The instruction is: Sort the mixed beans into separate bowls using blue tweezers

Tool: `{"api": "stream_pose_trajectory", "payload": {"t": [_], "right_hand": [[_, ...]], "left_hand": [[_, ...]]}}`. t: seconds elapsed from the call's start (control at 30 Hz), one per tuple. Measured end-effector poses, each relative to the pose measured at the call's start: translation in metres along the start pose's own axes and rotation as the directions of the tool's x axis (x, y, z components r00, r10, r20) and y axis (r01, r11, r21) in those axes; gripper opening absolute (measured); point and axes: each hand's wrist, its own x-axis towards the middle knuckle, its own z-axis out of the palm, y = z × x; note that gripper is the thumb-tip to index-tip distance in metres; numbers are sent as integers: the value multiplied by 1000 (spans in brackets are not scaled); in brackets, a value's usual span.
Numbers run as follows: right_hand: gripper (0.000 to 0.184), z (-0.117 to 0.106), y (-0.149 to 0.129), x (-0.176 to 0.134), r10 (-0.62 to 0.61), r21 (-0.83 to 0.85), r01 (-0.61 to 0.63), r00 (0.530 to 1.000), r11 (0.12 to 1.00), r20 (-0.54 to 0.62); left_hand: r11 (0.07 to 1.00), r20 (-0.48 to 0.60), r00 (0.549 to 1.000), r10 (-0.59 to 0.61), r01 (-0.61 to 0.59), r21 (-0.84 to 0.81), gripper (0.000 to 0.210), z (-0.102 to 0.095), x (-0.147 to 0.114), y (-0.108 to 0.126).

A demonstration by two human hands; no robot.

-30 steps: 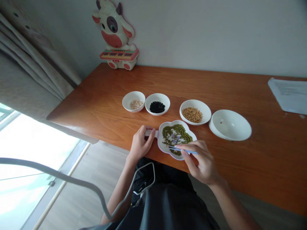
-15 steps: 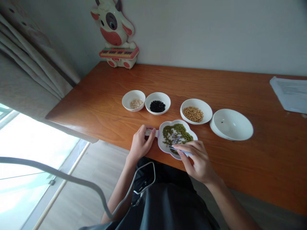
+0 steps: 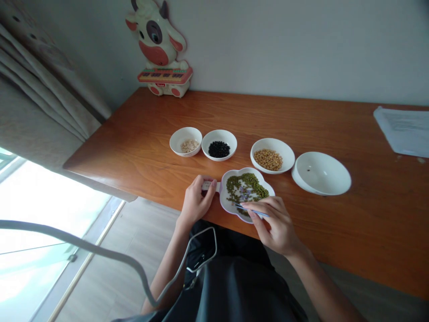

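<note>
My left hand is closed around the short handle of a white, flower-shaped dish with a purple rim, near the table's front edge. Small green beans are spread over the dish, mostly along its far and right sides, and a purple pattern shows at its middle. In my right hand is a pair of thin bluish tweezers, pinched between thumb and fingers. Their tips reach down to the near part of the dish among the beans. Whether anything is between the tips is too small to tell.
Behind the dish stand white bowls with pale flat seeds, black beans and yellow soybeans. A larger white bowl at right holds one dark speck. A cow toy and papers lie farther back. A grey cable crosses at lower left.
The view has shifted very slightly, so the bowls appear a little farther left. Both hands keep their grip, and the tweezers stay at nearly the same spot over the dish.
</note>
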Motion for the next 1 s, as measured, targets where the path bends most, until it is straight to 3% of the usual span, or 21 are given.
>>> {"api": "stream_pose_trajectory", "payload": {"t": [0.27,0.43,0.5,0.6,0.63,0.7,0.8,0.87,1.0], "right_hand": [[36,0,-1,2,-18,-15,18,999,1000,-38],[40,-9,-2,1,-39,-53,31,984,998,-171],[43,-16,2,3,-51,-103,22,956,994,-289],[43,-24,12,11,-86,-210,-29,852,977,-517],[41,-26,16,15,-81,-236,-69,818,969,-570],[36,-30,23,21,-18,-255,-174,793,951,-610],[30,-33,29,24,94,-249,-304,787,920,-610],[32,-34,29,18,106,-231,-298,793,926,-601],[40,-33,18,-2,86,-121,-154,893,981,-441]], "left_hand": [[1000,2,1000,6,-6,3,20,0,0,-2],[1000,6,1000,6,-6,2,19,0,0,-2],[1000,7,1000,5,-5,5,19,0,0,-2],[1000,4,1000,5,-6,10,19,0,1,-2],[1000,2,1000,6,-6,12,19,0,1,-2],[1000,-2,1000,8,-7,15,20,1,0,-3],[1000,-5,1000,10,-10,17,21,1,0,-4],[1000,-6,1000,10,-10,18,21,1,0,-4],[1000,-13,1000,6,-6,23,21,1,1,-3]]}}
